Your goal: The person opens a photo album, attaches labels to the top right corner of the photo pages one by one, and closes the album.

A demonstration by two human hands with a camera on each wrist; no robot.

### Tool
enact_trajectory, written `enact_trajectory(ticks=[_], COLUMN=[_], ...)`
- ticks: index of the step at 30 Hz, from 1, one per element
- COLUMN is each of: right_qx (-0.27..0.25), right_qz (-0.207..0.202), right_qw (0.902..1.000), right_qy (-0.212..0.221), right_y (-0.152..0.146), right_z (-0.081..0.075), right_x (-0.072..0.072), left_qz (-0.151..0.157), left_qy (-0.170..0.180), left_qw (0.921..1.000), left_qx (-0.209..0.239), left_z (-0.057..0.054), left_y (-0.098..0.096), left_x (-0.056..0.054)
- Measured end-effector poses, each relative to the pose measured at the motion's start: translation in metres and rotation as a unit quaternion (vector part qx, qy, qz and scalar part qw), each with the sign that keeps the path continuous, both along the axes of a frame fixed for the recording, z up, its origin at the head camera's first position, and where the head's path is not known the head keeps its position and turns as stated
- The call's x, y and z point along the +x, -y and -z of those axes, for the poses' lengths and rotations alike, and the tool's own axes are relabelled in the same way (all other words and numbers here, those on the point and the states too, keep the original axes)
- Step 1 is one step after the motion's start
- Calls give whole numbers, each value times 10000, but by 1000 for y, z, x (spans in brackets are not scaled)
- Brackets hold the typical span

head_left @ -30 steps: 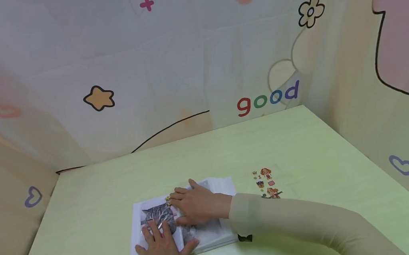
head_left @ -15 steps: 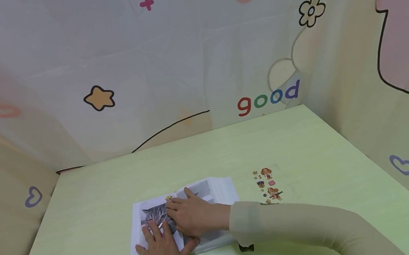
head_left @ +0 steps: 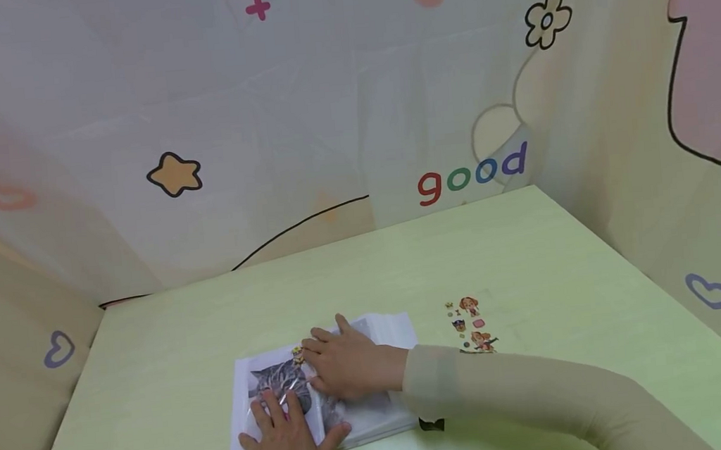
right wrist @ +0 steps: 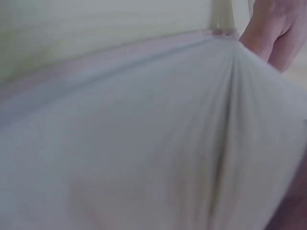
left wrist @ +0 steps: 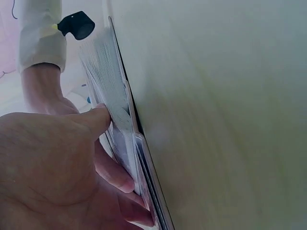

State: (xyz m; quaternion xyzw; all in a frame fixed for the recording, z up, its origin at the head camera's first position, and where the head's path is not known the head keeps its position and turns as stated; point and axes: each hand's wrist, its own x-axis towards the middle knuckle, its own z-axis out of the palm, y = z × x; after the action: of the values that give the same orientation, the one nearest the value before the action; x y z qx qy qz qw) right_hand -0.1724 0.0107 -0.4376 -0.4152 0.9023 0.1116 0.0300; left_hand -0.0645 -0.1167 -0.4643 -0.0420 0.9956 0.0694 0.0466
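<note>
An open book (head_left: 241,383) with a grey tabby cat picture (head_left: 277,378) on its left page lies on the pale green table. My left hand (head_left: 280,440) rests on that page, fingers spread and fairly straight. Its thumb and fingers lie against the thick stack of page edges (left wrist: 108,72) in the left wrist view. My right hand (head_left: 352,360) lies flat across the middle and right page, covering much of it. Beside its fingertips, near the top of the fold, is a small cartoon sticker (head_left: 297,356). The right wrist view holds mostly a blurred pale surface.
A clear sheet of cartoon stickers (head_left: 481,343) lies right of the book, partly behind my right sleeve (head_left: 506,376). A small dark piece (head_left: 432,424) shows below that sleeve. A printed curtain (head_left: 301,116) stands behind the table (head_left: 172,339).
My right hand slid toward me over the page fold, then back away from me, uncovering and again nearing the sticker. The left hand and the book have stayed in place.
</note>
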Motion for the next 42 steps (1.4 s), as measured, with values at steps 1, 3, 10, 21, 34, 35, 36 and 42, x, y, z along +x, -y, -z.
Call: enact_trajectory(ticks=[1, 3, 10, 21, 34, 35, 36, 42], right_qx=[-8, -20, 139, 72, -395, -506, -610, -1193], right_qz=[24, 83, -277, -127, 163, 176, 191, 273], right_qw=[10000, 10000, 9995, 9996, 9972, 9961, 9950, 9880], right_qy=[27, 17, 64, 231, 616, 699, 766, 948], right_y=[0, 1, 2, -2, -8, -11, -13, -33], right_z=[0, -1, -4, -1, 2, 2, 2, -6], right_x=[-1, -2, 9, -12, -19, -20, -21, -27], left_qz=[-2, -12, -5, 16, 289, 313, 322, 318], left_qy=[-7, 6, 176, -7, -227, -282, -312, -339], left_qw=[10000, 10000, 9998, 10000, 9975, 9972, 9971, 9961], left_qx=[-11, -21, -18, -87, -596, -610, -609, -750], left_z=[0, 0, -2, -1, -7, -7, -8, -12], left_y=[0, 0, 0, 0, 3, 3, 3, 3], left_x=[0, 0, -1, -1, -3, -2, -2, -1])
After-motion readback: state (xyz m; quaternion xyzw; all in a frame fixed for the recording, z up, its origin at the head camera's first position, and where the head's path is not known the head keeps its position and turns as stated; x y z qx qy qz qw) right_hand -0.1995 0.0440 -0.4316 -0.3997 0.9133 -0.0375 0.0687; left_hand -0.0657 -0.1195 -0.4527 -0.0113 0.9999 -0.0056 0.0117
